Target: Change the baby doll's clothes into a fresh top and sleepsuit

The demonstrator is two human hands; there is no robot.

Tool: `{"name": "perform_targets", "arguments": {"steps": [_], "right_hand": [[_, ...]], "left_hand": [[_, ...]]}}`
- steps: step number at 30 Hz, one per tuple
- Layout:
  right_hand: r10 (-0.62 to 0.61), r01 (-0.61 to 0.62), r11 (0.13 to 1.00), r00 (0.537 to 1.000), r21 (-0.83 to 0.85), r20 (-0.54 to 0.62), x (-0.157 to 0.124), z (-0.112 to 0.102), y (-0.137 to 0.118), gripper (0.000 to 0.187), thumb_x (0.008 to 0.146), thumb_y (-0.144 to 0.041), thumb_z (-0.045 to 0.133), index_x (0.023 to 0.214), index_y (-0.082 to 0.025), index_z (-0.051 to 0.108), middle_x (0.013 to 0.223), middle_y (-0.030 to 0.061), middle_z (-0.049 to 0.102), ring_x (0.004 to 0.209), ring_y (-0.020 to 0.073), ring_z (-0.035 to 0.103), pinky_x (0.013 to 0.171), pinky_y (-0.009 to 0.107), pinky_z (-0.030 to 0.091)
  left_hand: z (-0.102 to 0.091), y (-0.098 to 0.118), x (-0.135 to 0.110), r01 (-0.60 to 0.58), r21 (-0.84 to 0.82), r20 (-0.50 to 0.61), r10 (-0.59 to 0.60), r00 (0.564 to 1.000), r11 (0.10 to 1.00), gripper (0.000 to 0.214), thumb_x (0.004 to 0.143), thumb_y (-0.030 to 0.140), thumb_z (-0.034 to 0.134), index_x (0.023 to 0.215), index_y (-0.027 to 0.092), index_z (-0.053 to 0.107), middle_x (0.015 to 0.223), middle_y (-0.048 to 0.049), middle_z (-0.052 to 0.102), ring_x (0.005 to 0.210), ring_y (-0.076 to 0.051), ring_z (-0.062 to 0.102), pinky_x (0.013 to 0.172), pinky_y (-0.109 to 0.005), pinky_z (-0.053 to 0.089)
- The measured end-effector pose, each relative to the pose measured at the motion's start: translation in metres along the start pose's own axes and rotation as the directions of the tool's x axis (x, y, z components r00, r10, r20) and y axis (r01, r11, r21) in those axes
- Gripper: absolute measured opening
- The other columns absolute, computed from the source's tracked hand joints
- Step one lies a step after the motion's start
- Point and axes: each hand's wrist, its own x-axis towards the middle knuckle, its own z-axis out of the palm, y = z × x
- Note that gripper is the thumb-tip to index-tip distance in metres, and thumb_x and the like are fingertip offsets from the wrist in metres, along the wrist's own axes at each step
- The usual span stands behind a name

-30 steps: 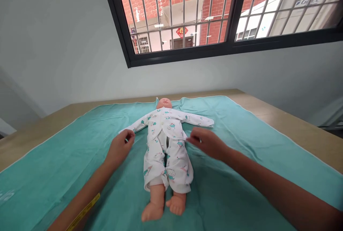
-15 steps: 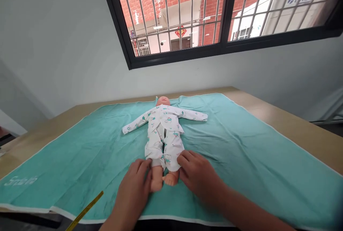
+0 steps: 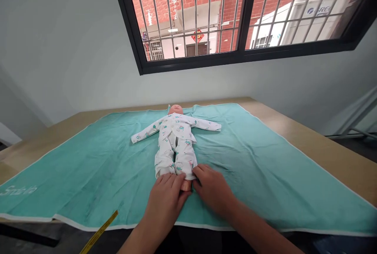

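A baby doll [image 3: 176, 135] in a white printed sleepsuit lies on its back on a teal towel [image 3: 265, 163], head toward the wall and sleeves spread wide. My left hand [image 3: 166, 199] lies over the doll's feet with its fingers pressed together around them. Touching it, my right hand [image 3: 212, 190] curls its fingers at the hem of the doll's right-side trouser leg. Only a sliver of one foot [image 3: 186, 185] shows between the two hands.
The towel covers most of a wooden table [image 3: 324, 153] standing against a white wall. A barred window [image 3: 235, 14] sits above it. A yellow measuring tape [image 3: 98, 232] hangs near my left forearm, past the towel's front edge.
Both hands came down from the doll's sleeves and waist to its feet, then closed together over them. The view pulled back, so the doll looks smaller and farther away.
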Motion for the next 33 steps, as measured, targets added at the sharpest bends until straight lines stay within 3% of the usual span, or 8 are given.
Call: {"name": "perform_targets", "arguments": {"steps": [3,5,10,13,16,20,26,33], "right_hand": [[0.024,-0.022,0.999,0.998,0.029,-0.061,-0.008,0.001,-0.007,0.008,0.079,-0.014,0.052,0.074,-0.021,0.052,0.079,0.0017,0.062,0.073,0.0165,0.056,0.064,0.028,0.034],[-0.029,0.034,0.999,0.993,0.042,-0.111,-0.017,-0.001,-0.013,0.01,0.078,-0.014,0.051,0.072,-0.022,0.049,0.075,0.0014,0.06,0.069,0.0163,0.055,0.061,0.029,0.033],[-0.075,0.095,0.992,0.972,0.081,-0.221,-0.039,0.002,-0.021,0.018,0.081,-0.012,0.046,0.067,-0.023,0.043,0.069,0.0018,0.057,0.061,0.0161,0.051,0.057,0.03,0.033],[-0.043,0.079,0.979,0.98,0.186,-0.192,-0.048,0.009,-0.018,0.019,0.082,-0.011,0.045,0.067,-0.023,0.042,0.069,0.0011,0.056,0.061,0.0157,0.052,0.057,0.029,0.038],[0.047,0.006,0.955,0.984,0.298,-0.173,-0.05,0.014,-0.014,0.013,0.083,-0.012,0.046,0.08,-0.024,0.048,0.087,0.0026,0.06,0.073,0.0163,0.058,0.065,0.028,0.045],[0.162,-0.115,0.959,0.972,0.257,-0.169,-0.042,0.016,-0.017,0.027,0.08,-0.01,0.049,0.104,-0.023,0.052,0.105,0.0065,0.06,0.093,0.0211,0.059,0.076,0.031,0.045],[0.232,-0.182,0.923,0.966,0.339,-0.114,-0.028,0.014,-0.025,0.02,0.079,-0.009,0.048,0.091,-0.023,0.055,0.091,0.0015,0.062,0.079,0.0178,0.055,0.067,0.028,0.038],[0.356,-0.215,0.771,0.926,0.599,-0.126,-0.021,0.02,-0.01,0.009,0.074,-0.013,0.05,0.076,-0.021,0.051,0.072,-0.0028,0.054,0.065,0.0135,0.05,0.061,0.025,0.039]], "left_hand": [[-0.001,0.005,0.003,0.079,-0.082,-0.018,-0.081,0.997,0.993,0.037,0.085,0.035,0.061,0.12,0.024,0.057,0.106,-0.0083,0.07,0.097,-0.026,0.065,0.084,-0.04,0.051],[-0.002,0.008,0.004,0.13,-0.123,-0.006,-0.132,0.991,0.984,0.042,0.083,0.03,0.062,0.123,0.023,0.055,0.108,-0.0078,0.07,0.098,-0.025,0.064,0.085,-0.04,0.051],[-0.004,0.014,0.004,0.148,-0.214,0.006,-0.15,0.989,0.966,0.043,0.084,0.027,0.056,0.127,0.027,0.051,0.115,-0.0069,0.066,0.107,-0.025,0.061,0.091,-0.041,0.05],[-0.003,0.02,0.005,0.18,-0.292,0.026,-0.18,0.983,0.939,0.039,0.087,0.031,0.053,0.126,0.03,0.051,0.113,-0.0068,0.063,0.106,-0.024,0.06,0.089,-0.04,0.051],[0.001,0.028,0.008,0.238,-0.313,0.01,-0.247,0.969,0.919,0.03,0.086,0.03,0.053,0.116,0.03,0.058,0.115,-0.0084,0.056,0.103,-0.024,0.059,0.083,-0.038,0.052],[0.008,0.04,0.019,0.292,-0.314,-0.027,-0.316,0.948,0.904,0.018,0.082,0.018,0.05,0.097,0.022,0.06,0.115,-0.0077,0.052,0.096,-0.02,0.059,0.075,-0.032,0.05],[0.009,0.041,0.032,0.35,-0.293,-0.018,-0.371,0.928,0.89,0.011,0.081,0.014,0.046,0.074,0.02,0.05,0.083,-0.0024,0.055,0.075,-0.017,0.053,0.067,-0.029,0.041],[0.003,0.041,0.024,0.425,-0.433,0.076,-0.438,0.896,0.795,0.01,0.079,0.019,0.049,0.087,0.021,0.053,0.083,-0.0003,0.056,0.073,-0.015,0.054,0.069,-0.028,0.043]]}}
